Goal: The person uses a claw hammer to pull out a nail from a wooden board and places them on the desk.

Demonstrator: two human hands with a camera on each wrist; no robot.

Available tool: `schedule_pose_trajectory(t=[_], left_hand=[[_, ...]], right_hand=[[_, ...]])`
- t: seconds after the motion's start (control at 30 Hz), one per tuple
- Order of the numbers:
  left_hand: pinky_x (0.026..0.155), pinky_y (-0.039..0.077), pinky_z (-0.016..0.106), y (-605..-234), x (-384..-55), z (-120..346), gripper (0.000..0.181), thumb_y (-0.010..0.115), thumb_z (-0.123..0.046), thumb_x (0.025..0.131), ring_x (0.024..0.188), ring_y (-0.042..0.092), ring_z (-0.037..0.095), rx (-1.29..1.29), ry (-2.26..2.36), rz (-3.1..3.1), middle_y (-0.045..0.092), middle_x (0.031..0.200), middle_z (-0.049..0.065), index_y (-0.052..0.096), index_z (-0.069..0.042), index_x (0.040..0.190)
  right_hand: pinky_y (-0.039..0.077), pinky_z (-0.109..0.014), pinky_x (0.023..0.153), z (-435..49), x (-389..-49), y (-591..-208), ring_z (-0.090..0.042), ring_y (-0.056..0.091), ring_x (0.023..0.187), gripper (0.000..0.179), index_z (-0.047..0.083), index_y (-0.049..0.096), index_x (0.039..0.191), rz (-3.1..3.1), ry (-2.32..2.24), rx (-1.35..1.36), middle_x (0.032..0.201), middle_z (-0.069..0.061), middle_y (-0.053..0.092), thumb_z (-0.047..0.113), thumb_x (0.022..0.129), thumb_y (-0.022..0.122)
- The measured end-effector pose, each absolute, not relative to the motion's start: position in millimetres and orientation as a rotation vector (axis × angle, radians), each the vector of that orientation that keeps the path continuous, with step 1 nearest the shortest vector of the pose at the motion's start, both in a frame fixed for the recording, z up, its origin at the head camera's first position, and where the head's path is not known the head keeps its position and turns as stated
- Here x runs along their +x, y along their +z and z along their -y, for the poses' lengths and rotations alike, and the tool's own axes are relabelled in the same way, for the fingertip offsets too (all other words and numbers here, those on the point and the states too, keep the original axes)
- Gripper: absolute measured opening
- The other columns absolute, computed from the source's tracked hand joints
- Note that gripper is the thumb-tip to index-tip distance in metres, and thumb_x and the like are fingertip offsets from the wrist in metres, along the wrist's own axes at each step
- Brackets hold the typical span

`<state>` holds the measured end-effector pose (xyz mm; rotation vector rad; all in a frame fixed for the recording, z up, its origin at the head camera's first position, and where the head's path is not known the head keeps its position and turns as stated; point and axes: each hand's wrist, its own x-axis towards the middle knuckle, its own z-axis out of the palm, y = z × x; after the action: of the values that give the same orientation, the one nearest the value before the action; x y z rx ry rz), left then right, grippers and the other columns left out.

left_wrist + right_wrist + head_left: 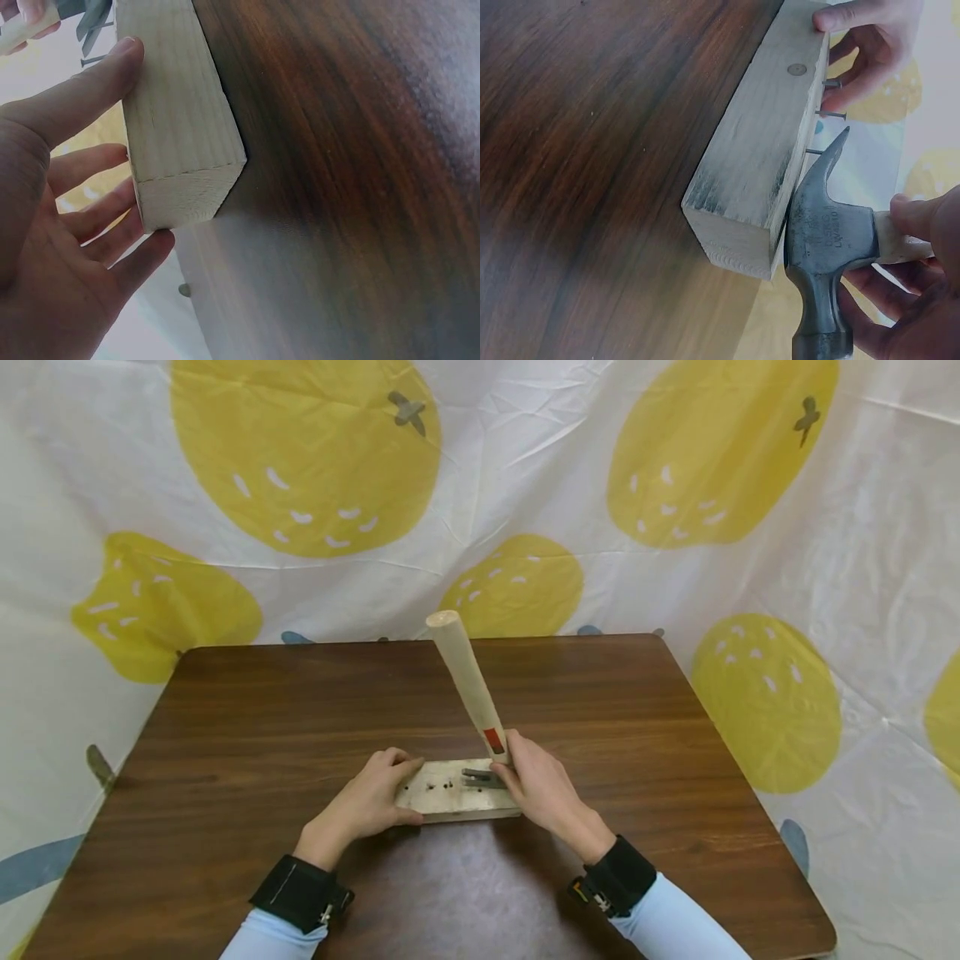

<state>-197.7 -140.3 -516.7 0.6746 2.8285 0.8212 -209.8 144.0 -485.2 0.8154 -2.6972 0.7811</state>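
Observation:
A pale wooden block (438, 798) lies on the brown table, its upper face dotted with small dark holes. My left hand (367, 800) holds its left end, with the thumb on the near side and fingers around the far side and end. My right hand (549, 787) grips a claw hammer (463, 685) low on its wooden handle, close to the head. The handle stands up, leaning left and away. In the right wrist view the steel hammer head (826, 236) lies against the block, its claw tip close to a nail (814, 152). Another nail (832, 115) sticks out farther along.
The brown wooden table (300, 702) has rounded corners and extends around the block on all sides. Behind it hangs a white cloth (510, 460) printed with yellow fruit. A black band (298, 893) is strapped on each wrist over light blue sleeves (678, 914).

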Motion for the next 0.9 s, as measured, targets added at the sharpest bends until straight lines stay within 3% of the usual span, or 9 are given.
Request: schedule_pose_trajectory(t=[0.43, 0.9], left_hand=[[0.098, 0.047, 0.051, -514.4, -196.4, 139.3, 0.084, 0.090, -0.029, 0.081, 0.129, 0.045, 0.037, 0.666, 0.814, -2.835, 0.050, 0.137, 0.017, 0.051, 0.000, 0.150], [0.097, 0.047, 0.051, -514.3, -196.3, 139.9, 0.085, 0.092, -0.029, 0.079, 0.128, 0.046, 0.036, 0.639, 0.821, -2.835, 0.051, 0.135, 0.016, 0.052, -0.001, 0.149]], right_hand=[[0.051, -0.032, 0.062, -140.9, -209.8, -489.6, -0.016, 0.064, 0.075, 0.027, 0.005, 0.052, 0.110, 2.621, 1.000, 0.815, 0.088, -0.004, 0.065, 0.010, 0.095, 0.075], [0.059, -0.039, 0.083, -143.1, -208.9, -493.1, -0.028, 0.070, 0.098, 0.028, 0.005, 0.052, 0.116, 2.561, 1.409, 0.686, 0.103, -0.010, 0.067, 0.003, 0.096, 0.072]])
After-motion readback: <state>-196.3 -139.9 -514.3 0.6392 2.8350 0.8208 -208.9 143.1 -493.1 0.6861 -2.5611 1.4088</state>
